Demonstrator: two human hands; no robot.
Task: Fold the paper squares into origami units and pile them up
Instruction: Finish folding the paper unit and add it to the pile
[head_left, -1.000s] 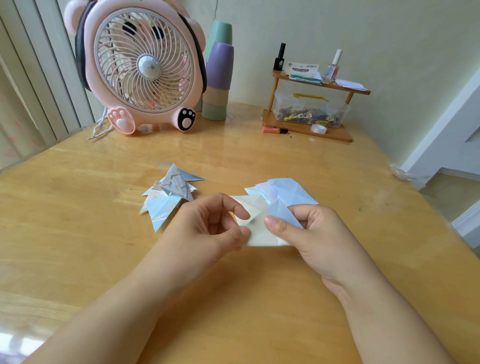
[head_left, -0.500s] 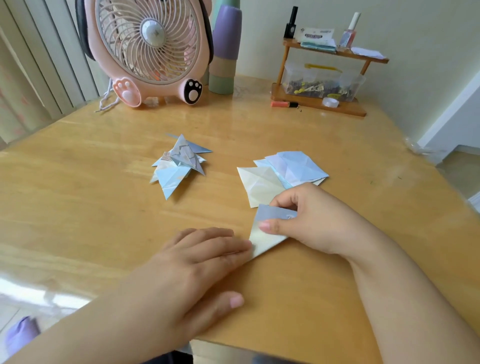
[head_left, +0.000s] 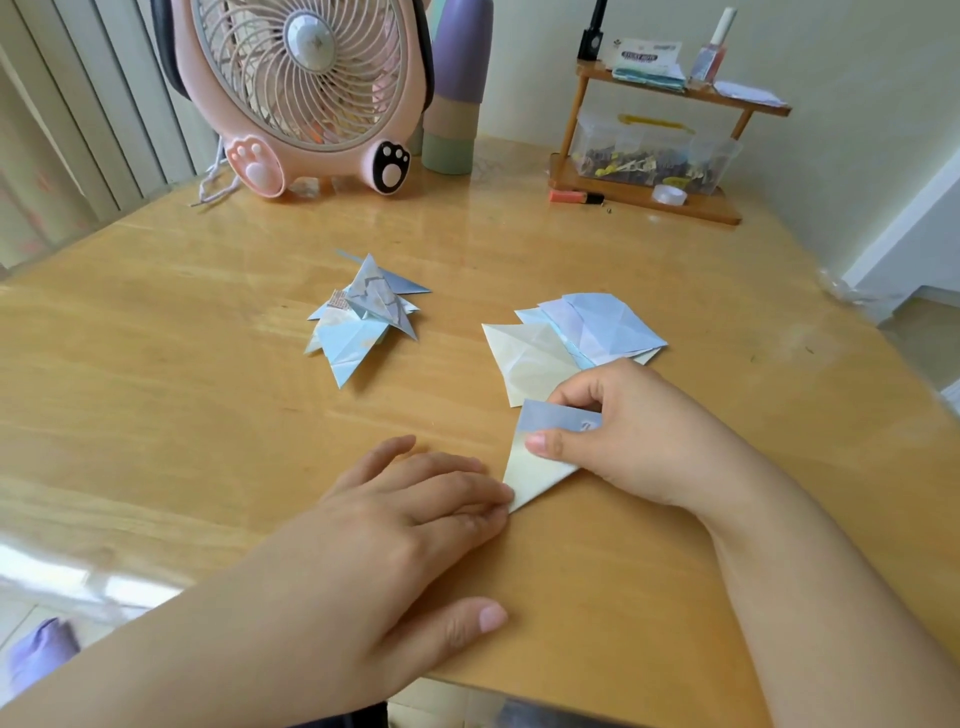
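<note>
A partly folded paper square (head_left: 540, 460), cream with a blue flap, lies on the wooden table (head_left: 208, 405) near the front edge. My right hand (head_left: 628, 436) pinches its blue flap between thumb and fingers. My left hand (head_left: 415, 525) lies flat, its straight fingertips pressing the paper's lower left point. Behind the right hand sits a loose stack of creased paper squares (head_left: 582, 335), cream and pale blue. A pile of finished folded units (head_left: 363, 317) rests to the left of that stack.
At the back of the table stand a pink fan (head_left: 306, 88), stacked pastel cups (head_left: 454, 88) and a small wooden shelf (head_left: 654, 130) with bottles and a clear box. An orange marker (head_left: 574, 197) lies beside the shelf. The table's front edge runs just under my left hand.
One sheet came off the stack and was brought down toward the front edge. My left hand went from pinching it to lying flat on its corner; the right hand keeps the flap.
</note>
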